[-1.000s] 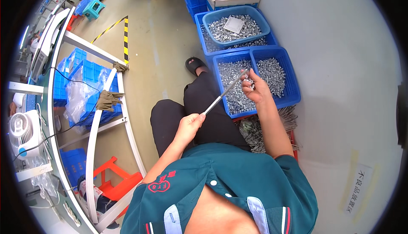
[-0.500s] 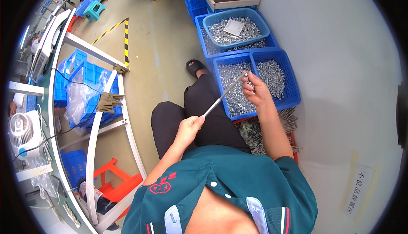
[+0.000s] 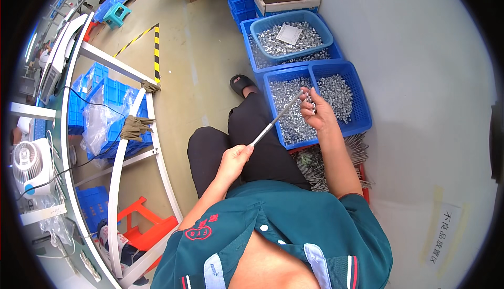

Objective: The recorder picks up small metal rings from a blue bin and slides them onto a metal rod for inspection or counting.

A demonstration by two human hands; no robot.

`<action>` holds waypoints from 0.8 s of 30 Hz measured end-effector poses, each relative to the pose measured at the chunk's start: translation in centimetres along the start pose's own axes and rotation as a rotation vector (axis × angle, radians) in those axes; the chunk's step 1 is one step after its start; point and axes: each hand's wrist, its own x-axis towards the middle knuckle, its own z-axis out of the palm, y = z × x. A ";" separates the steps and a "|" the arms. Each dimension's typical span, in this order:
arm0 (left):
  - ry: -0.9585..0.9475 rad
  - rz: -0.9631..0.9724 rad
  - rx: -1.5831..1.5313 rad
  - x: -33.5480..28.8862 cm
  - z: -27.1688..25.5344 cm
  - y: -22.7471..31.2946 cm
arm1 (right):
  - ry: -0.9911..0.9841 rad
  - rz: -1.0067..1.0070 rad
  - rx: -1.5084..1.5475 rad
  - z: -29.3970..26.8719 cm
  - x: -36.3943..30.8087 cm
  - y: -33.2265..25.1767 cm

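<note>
My left hand [image 3: 235, 162] is closed round the lower end of a long thin metal bolt [image 3: 276, 119], which slants up and to the right. A lighter sleeve-like section covers the part of it nearest that hand. My right hand [image 3: 324, 117] is beside the bolt's far tip, thumb and forefinger close to it. Small silver nuts [image 3: 313, 111] glint among its curled fingers; how many is hidden. Beneath both lies a divided blue basket [image 3: 364, 128], with small metal nuts in one half and similar small metal parts in the other.
Behind the basket stands a light blue tub [image 3: 329, 41] of metal parts with a white card [image 3: 288, 34] on top. Many long bolts [image 3: 315, 169] lie below the basket. To the left are a white-framed bench [image 3: 115, 194], a red stool [image 3: 144, 226] and blue crates [image 3: 113, 100].
My right thumb and forefinger have opened a little and drawn slightly off the bolt's tip. My left hand and the bolt are nearly still.
</note>
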 end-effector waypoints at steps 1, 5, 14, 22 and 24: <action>0.002 -0.002 0.001 0.0 0.0 0.0 | 0.000 0.001 0.001 0.0 0.0 0.0; 0.005 0.002 0.009 0.1 -0.1 -0.3 | -0.057 -0.017 0.007 0.5 -0.3 -0.1; -0.002 -0.016 0.058 -0.1 0.0 0.2 | -0.255 -0.034 -0.005 0.2 -0.8 -0.6; -0.006 0.017 0.115 0.0 0.1 0.4 | -0.322 0.055 -0.192 1.0 -1.3 -1.8; 0.009 0.027 0.123 0.0 0.1 0.4 | -0.318 0.023 -0.325 1.7 -1.4 -1.9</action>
